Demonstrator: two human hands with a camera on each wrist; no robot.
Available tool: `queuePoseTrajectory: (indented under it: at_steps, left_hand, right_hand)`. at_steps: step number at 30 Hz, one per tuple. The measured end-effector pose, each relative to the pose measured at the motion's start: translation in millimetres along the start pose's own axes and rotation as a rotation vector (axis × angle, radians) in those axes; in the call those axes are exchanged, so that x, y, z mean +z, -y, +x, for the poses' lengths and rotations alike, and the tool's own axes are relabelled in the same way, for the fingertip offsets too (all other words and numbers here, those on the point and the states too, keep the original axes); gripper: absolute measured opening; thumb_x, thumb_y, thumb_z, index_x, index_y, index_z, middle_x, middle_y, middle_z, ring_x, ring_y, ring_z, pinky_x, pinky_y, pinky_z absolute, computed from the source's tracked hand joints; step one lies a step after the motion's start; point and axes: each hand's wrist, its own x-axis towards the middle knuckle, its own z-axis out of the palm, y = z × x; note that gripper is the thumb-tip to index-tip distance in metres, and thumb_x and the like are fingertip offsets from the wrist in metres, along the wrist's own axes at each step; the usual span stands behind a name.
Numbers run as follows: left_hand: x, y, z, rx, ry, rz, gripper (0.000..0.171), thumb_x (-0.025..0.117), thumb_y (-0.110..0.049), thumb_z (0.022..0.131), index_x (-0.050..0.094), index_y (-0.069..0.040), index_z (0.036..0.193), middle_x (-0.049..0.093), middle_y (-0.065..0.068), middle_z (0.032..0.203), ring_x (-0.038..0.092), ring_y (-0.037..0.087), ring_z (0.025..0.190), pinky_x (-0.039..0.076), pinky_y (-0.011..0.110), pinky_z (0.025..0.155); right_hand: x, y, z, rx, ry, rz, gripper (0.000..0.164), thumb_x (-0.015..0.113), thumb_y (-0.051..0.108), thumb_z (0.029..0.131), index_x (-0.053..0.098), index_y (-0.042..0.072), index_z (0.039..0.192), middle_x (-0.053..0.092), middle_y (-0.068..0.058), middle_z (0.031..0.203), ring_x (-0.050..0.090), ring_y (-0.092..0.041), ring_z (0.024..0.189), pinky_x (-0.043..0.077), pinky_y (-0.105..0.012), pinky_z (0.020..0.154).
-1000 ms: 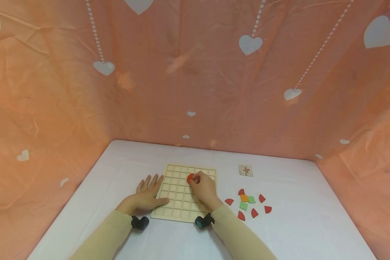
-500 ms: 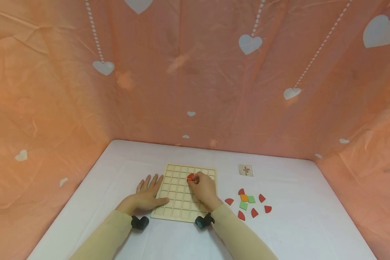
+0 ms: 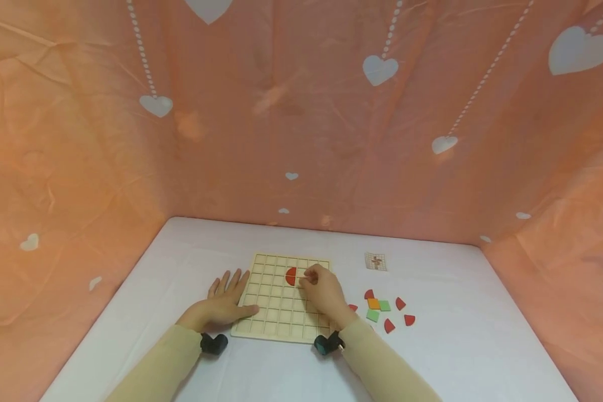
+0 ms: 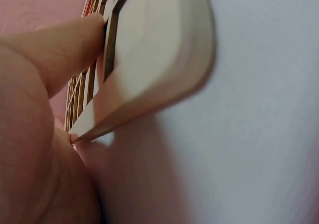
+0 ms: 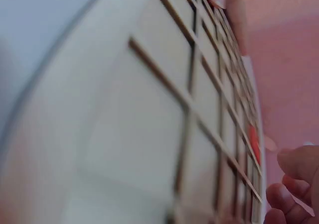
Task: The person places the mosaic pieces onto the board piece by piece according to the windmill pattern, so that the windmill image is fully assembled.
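A wooden grid board [image 3: 276, 314] lies on the white table. Two red quarter-circle pieces [image 3: 291, 272] sit in neighbouring cells in its upper part, together making a half disc. My left hand [image 3: 221, 307] rests at the board's left side with fingers spread and thumb lying on the grid; the left wrist view shows that thumb [image 4: 70, 47] on the board near a corner. Over the board, just right of the red pieces, is my right hand [image 3: 324, 290]. In the right wrist view its thumb and fingers [image 5: 299, 162] are loosely bent and apart, with nothing between them.
Right of the board lie several red quarter-circle pieces [image 3: 400, 304], an orange square [image 3: 374, 304] and two green squares [image 3: 373, 315]. A small printed pattern card [image 3: 376, 261] lies behind them. An orange curtain [image 3: 291, 128] with hearts surrounds the table.
My right hand has let go of the red quarter-circle piece and drawn back slightly to the right, leaving both red pieces showing on the board. The left hand stays on the board.
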Motion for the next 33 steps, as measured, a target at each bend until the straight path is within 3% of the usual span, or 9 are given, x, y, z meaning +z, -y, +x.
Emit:
queuePoseTrajectory:
  at_steps: [7, 13, 21, 33]
  left_hand:
    - [-0.8, -0.1, 0.2, 0.004, -0.007, 0.001, 0.101, 0.055, -0.058, 0.091, -0.002, -0.004, 0.155, -0.011, 0.020, 0.159, -0.022, 0.039, 0.141, -0.016, 0.055, 0.110]
    - [-0.9, 1.1, 1.9, 0.012, -0.005, 0.000, 0.101, 0.055, -0.059, 0.091, -0.002, -0.004, 0.155, -0.012, 0.020, 0.159, -0.022, 0.040, 0.141, -0.016, 0.055, 0.110]
    - [0.0, 1.6, 0.9, 0.005, -0.009, 0.009, 0.101, 0.055, -0.059, 0.091, -0.002, -0.004, 0.155, -0.012, 0.020, 0.159, -0.022, 0.039, 0.141, -0.016, 0.055, 0.110]
    - [-1.3, -2.5, -2.1, 0.014, -0.017, 0.012, 0.100, 0.055, -0.057, 0.091, -0.001, -0.004, 0.155, -0.010, 0.021, 0.159, -0.021, 0.040, 0.141, -0.016, 0.055, 0.110]
  right_hand:
    - [-43, -28, -14, 0.072, -0.015, -0.032, 0.024, 0.070, 0.026, 0.089, 0.065, 0.010, 0.106, 0.061, 0.002, 0.087, 0.056, -0.014, 0.077, 0.048, -0.029, 0.063]
    - [-69, -50, -32, 0.174, 0.030, -0.073, 0.028, 0.074, 0.031, 0.086, 0.065, 0.014, 0.107, 0.061, 0.002, 0.086, 0.056, -0.015, 0.074, 0.050, -0.028, 0.063]
    - [-76, -63, -51, 0.168, 0.080, -0.126, 0.037, 0.080, 0.036, 0.079, 0.066, 0.017, 0.107, 0.061, 0.005, 0.094, 0.054, -0.016, 0.088, 0.051, -0.036, 0.083]
    - [-74, -73, -56, 0.144, 0.082, -0.114, 0.029, 0.081, 0.032, 0.078, 0.068, 0.019, 0.102, 0.062, 0.006, 0.095, 0.055, -0.016, 0.091, 0.050, -0.039, 0.089]
